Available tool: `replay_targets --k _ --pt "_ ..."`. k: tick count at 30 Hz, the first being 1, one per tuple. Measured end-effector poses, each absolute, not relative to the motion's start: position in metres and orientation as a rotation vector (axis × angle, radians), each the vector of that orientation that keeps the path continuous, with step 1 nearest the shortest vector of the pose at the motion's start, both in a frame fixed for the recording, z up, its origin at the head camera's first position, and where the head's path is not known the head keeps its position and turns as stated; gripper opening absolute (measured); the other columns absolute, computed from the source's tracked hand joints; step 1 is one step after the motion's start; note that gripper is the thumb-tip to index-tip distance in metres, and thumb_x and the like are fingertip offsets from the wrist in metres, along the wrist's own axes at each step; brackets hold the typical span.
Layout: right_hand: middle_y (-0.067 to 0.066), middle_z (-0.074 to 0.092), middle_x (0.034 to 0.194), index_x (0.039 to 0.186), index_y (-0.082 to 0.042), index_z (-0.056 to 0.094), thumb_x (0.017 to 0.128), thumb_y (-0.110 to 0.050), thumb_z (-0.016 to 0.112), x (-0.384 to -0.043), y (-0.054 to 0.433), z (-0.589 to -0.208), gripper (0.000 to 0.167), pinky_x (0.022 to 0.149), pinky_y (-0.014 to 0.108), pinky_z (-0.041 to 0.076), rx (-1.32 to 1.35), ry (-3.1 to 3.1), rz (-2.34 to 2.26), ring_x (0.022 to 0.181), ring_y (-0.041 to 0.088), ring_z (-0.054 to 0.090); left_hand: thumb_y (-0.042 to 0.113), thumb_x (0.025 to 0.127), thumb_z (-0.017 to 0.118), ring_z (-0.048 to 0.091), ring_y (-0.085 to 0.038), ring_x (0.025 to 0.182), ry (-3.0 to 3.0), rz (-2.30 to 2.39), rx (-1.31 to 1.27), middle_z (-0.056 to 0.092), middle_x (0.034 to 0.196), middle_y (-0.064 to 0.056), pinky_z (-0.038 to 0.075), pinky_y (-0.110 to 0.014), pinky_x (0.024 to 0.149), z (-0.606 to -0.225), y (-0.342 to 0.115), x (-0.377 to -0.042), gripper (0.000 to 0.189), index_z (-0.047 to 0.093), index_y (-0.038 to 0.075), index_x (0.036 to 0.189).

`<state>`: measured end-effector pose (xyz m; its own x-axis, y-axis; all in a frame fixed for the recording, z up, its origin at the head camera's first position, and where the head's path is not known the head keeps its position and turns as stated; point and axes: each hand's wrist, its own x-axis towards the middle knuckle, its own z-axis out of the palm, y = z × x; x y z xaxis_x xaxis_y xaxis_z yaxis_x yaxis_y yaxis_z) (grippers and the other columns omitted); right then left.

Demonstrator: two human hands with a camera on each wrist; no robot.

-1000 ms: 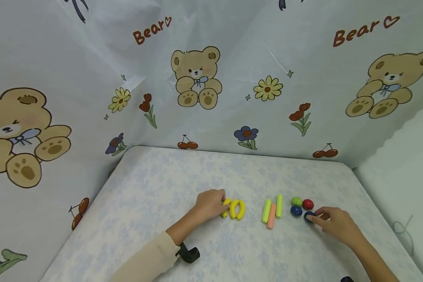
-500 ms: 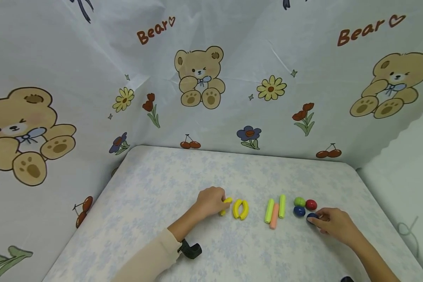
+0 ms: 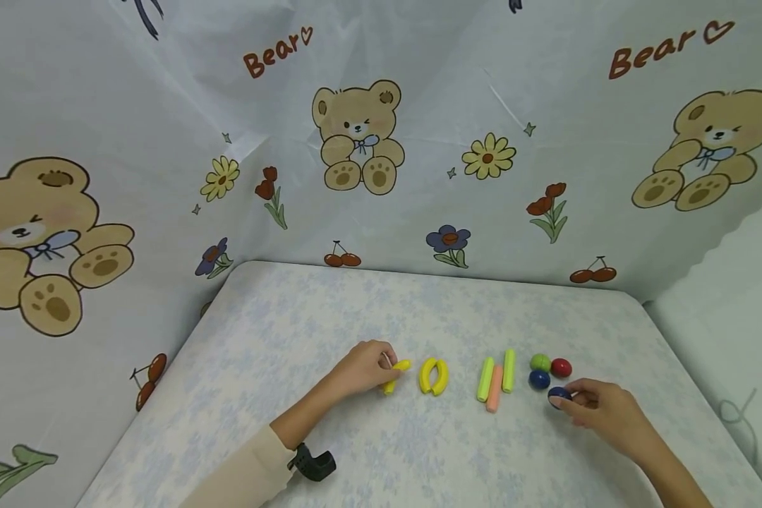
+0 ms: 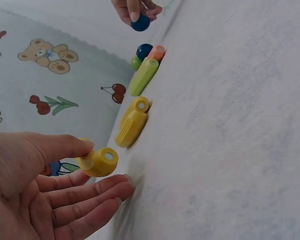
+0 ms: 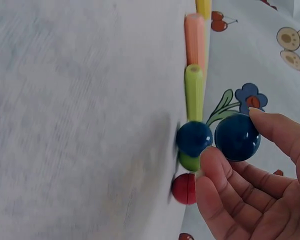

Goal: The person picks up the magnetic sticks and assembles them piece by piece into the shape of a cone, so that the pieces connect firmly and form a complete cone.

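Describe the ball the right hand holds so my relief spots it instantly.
On the pale table, look toward its right side for the right hand. That hand pinches a glossy dark blue ball. Its blue twin lies beside the green ball, whereas this one is held.

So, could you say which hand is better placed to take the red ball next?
Probably the right hand: it's nearer the red ball, though it pinches a blue ball; the left hand, farther off, holds a banana.
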<state>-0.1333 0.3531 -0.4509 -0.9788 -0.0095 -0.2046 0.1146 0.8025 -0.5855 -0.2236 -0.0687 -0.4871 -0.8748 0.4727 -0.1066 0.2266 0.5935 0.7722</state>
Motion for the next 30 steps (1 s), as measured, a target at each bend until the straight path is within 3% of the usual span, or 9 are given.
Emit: replay_targets --k 7,11,15,20,25,30 --pt "0.002 0.071 0.087 0.121 0.008 0.065 0.09 -0.045 0.076 -0.123 0.328 -0.449 0.063 0.061 0.027 0.054 0.078 2.821 -0.959 0.071 0.016 0.069 0.025 0.092 0.077 0.066 -0.019 0.061 2.455 1.268 0.538 0.07 0.07 0.006 0.05 -0.028 0.052 -0.489 -0.075 -0.217 0.014 0.069 0.015 0.096" --pt "0.001 0.068 0.085 0.119 0.006 0.067 0.089 -0.042 0.078 -0.118 0.31 -0.448 0.058 0.059 0.025 0.053 0.021 2.838 -1.002 0.07 0.015 0.066 0.025 0.093 0.076 0.068 -0.02 0.061 2.448 1.293 0.555 0.071 0.069 0.007 0.047 -0.026 0.051 -0.492 -0.077 -0.214 0.022 0.073 0.013 0.111" --pt "0.0 0.065 0.082 0.116 0.005 0.068 0.088 -0.039 0.08 -0.116 0.294 -0.447 0.053 0.058 0.024 0.053 -0.045 2.839 -1.051 0.069 0.012 0.063 0.024 0.094 0.075 0.07 -0.022 0.063 2.418 1.365 0.562 0.072 0.071 0.006 0.053 -0.03 0.053 -0.494 -0.079 -0.211 0.033 0.072 0.011 0.124" --pt "-0.001 0.063 0.081 0.112 0.0 0.071 0.086 -0.036 0.082 -0.118 0.277 -0.447 0.045 0.058 0.024 0.052 -0.136 2.846 -1.088 0.07 0.01 0.059 0.024 0.093 0.076 0.069 -0.024 0.062 2.394 1.436 0.523 0.071 0.071 0.003 0.057 -0.036 0.057 -0.494 -0.083 -0.207 0.027 0.073 0.011 0.117" --pt "-0.002 0.065 0.082 0.111 -0.004 0.073 0.086 -0.035 0.083 -0.12 0.262 -0.448 0.041 0.06 0.024 0.054 -0.184 2.79 -1.17 0.07 0.01 0.062 0.024 0.092 0.077 0.066 -0.029 0.061 2.353 1.449 0.525 0.07 0.069 0.0 0.051 -0.032 0.053 -0.49 -0.086 -0.201 0.017 0.073 0.016 0.107" --pt "-0.003 0.068 0.083 0.112 -0.002 0.072 0.086 -0.032 0.083 -0.119 0.251 -0.448 0.041 0.06 0.025 0.055 -0.257 2.767 -1.23 0.07 0.009 0.064 0.025 0.091 0.078 0.062 -0.022 0.058 2.317 1.468 0.532 0.07 0.071 -0.001 0.048 -0.028 0.052 -0.483 -0.086 -0.191 0.015 0.074 0.018 0.104"
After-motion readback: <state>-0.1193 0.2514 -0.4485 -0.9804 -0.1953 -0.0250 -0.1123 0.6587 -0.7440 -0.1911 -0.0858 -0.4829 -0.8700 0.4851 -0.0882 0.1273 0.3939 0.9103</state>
